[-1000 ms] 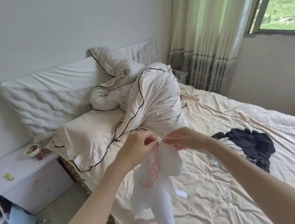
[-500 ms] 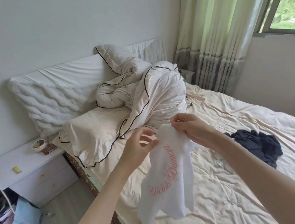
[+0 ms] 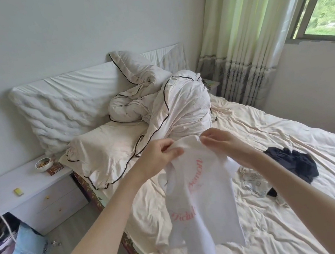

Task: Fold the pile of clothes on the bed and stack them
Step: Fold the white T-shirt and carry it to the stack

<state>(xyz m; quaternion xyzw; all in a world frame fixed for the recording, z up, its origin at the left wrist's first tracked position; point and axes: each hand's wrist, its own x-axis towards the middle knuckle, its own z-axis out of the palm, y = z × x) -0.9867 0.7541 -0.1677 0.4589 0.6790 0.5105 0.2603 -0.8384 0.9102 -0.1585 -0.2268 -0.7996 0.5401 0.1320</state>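
Note:
I hold a white T-shirt [image 3: 205,198] with pink lettering up in the air over the near left part of the bed [image 3: 298,205]. My left hand [image 3: 162,157] pinches its top edge on the left. My right hand [image 3: 221,143] pinches the same edge a little to the right. The shirt hangs down crumpled, its lower part close to the sheet. To the right on the bed lies a small pile: a dark navy garment [image 3: 293,164] and a light patterned one [image 3: 253,181] beside it.
A bunched cream duvet [image 3: 170,109] and pillows [image 3: 106,155] fill the head of the bed. A white nightstand [image 3: 35,191] with a bowl stands at the left, with bags on the floor below. Curtains and a window are at the right.
The hands have spread a little apart along the shirt's top edge and the shirt has opened out wider. The lettering now shows more fully.

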